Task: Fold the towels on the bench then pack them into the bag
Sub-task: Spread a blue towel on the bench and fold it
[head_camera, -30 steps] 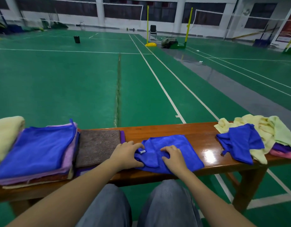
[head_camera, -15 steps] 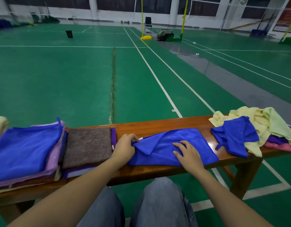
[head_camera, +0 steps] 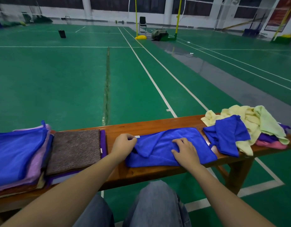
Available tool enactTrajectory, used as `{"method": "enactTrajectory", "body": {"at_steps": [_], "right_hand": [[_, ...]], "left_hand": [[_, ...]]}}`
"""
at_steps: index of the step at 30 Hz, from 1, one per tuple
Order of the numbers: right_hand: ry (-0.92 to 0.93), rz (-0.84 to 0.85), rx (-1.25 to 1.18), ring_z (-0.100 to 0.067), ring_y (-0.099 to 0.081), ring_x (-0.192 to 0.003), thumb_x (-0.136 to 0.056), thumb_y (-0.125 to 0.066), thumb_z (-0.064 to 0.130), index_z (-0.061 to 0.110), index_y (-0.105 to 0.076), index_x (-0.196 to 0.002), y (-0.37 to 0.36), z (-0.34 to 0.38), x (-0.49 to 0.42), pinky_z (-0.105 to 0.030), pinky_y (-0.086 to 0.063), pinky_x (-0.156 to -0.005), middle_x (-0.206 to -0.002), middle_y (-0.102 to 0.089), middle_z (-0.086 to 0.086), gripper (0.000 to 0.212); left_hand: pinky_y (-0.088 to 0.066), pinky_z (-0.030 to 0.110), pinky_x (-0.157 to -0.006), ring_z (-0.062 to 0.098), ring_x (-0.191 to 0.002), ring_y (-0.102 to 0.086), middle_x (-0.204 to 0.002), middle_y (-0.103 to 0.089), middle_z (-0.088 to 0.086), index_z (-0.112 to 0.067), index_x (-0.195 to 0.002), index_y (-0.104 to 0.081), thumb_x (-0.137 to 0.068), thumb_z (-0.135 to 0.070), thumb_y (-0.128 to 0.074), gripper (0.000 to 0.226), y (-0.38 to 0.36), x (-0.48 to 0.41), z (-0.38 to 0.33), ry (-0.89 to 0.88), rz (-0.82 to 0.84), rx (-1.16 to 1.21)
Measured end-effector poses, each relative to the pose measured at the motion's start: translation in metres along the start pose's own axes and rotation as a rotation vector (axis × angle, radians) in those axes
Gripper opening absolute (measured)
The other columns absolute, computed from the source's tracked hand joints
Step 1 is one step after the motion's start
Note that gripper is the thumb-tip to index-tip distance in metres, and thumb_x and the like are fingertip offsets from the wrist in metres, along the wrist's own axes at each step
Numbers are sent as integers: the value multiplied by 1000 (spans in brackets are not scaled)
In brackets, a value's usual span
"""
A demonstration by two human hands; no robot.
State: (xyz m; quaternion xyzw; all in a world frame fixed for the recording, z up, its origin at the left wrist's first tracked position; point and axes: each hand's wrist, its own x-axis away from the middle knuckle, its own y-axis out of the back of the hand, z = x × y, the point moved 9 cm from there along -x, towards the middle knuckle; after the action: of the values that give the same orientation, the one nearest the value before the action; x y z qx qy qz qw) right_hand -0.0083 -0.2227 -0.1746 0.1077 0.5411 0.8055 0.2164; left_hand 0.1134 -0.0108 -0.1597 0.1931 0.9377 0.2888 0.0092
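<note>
A blue towel [head_camera: 190,140] lies partly spread on the wooden bench [head_camera: 151,126] in front of me. My left hand [head_camera: 123,145] pinches its left corner, next to a small white tag. My right hand [head_camera: 185,151] presses flat on the towel's middle, fingers spread. To the left sit two folded stacks: a grey-brown towel [head_camera: 74,148] over purple ones, and a blue towel [head_camera: 17,149] over lilac ones. At the right end lies an unfolded heap: a blue towel [head_camera: 226,133], yellow towels [head_camera: 239,115], a light green one [head_camera: 269,123], purple and pink. No bag is in view.
Green court floor [head_camera: 59,79] with white lines stretches beyond the bench. Far off stand yellow net posts [head_camera: 178,15], a chair [head_camera: 142,23], a dark bag [head_camera: 159,34] and a black bin [head_camera: 62,33]. My knees in jeans [head_camera: 158,203] are below the bench's near edge.
The blue towel has been pulled wider along the bench. My left hand drew its corner to the left while my right hand moved right and flattened on it.
</note>
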Motion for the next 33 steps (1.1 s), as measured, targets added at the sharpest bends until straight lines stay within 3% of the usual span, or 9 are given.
{"method": "enactTrajectory", "body": {"at_steps": [3, 7, 9, 11, 13, 15, 20, 27, 33], "right_hand": [[144, -7, -6, -19, -42, -126, -88, -59, 23, 24, -46, -133, 0, 29, 2, -31, -31, -105, -134, -48, 3, 47], [265, 64, -20, -17, -44, -122, -90, -58, 24, 26, -46, -133, -17, 58, 8, -31, -32, -102, -129, -50, 3, 45], [263, 54, -43, -17, -43, -120, -90, -59, 29, 27, -46, -133, -19, 63, 7, -30, -32, -101, -125, -50, 2, 45], [268, 40, -42, -17, -42, -119, -89, -60, 31, 28, -48, -132, -21, 68, 6, -29, -31, -102, -124, -48, 1, 45], [268, 27, -47, -17, -41, -119, -88, -61, 30, 28, -50, -131, -23, 72, 4, -29, -31, -102, -124, -47, 1, 44], [271, 17, -51, -18, -41, -119, -88, -62, 29, 28, -51, -129, -26, 77, 3, -30, -31, -103, -124, -47, 0, 43], [269, -18, -66, -18, -43, -116, -88, -61, 25, 25, -58, -120, -30, 88, 2, -30, -29, -102, -120, -49, 0, 33], [185, -141, -313, -17, -51, -104, -92, -55, 15, 14, -63, -91, -10, 89, -1, -35, -38, -96, -105, -58, 1, 8], [336, 58, -64, -15, -47, -117, -80, -57, 2, 22, -63, -111, -32, 98, 9, -27, -28, -103, -119, -56, 7, 37]], "left_hand": [[-44, 22, -59, 12, -75, -52, -109, -63, 8, -10, -109, -66, -88, 1, -51, 27, 4, -12, -3, -6, -47, -69], [-40, 25, -51, 13, -69, -51, -112, -58, 7, -16, -84, -65, -87, 11, -45, 34, 11, -23, -6, -6, -98, -104], [-48, 29, -71, 21, -94, -56, -121, -55, 8, -15, -88, -67, -90, 5, -47, 29, 18, -23, -6, -40, -169, -173], [-41, 33, -96, 22, -117, -47, -124, -51, 5, -11, -100, -68, -91, -7, -54, 17, 17, -17, -15, -194, -182, -299], [-41, 31, -95, 21, -111, -52, -113, -57, 3, -10, -103, -68, -89, -16, -60, 17, 0, -8, -22, -344, -62, -303], [-45, 29, -90, 19, -103, -57, -105, -61, 2, -12, -106, -68, -86, -26, -66, 25, -20, 5, -17, -323, 132, -234], [-28, 27, -106, 17, -124, -36, -131, -41, 3, -17, -137, -45, -73, -44, -76, 76, -34, 14, 7, -320, 276, -447], [-42, 25, -90, 19, -107, -56, -117, -62, 7, -8, -127, -55, -80, -33, -73, 56, -8, 14, 5, -200, 96, -305], [-42, 25, -85, 19, -101, -58, -108, -64, 3, -11, -109, -67, -83, -19, -64, 28, -12, 27, 2, -292, 123, -443]]}}
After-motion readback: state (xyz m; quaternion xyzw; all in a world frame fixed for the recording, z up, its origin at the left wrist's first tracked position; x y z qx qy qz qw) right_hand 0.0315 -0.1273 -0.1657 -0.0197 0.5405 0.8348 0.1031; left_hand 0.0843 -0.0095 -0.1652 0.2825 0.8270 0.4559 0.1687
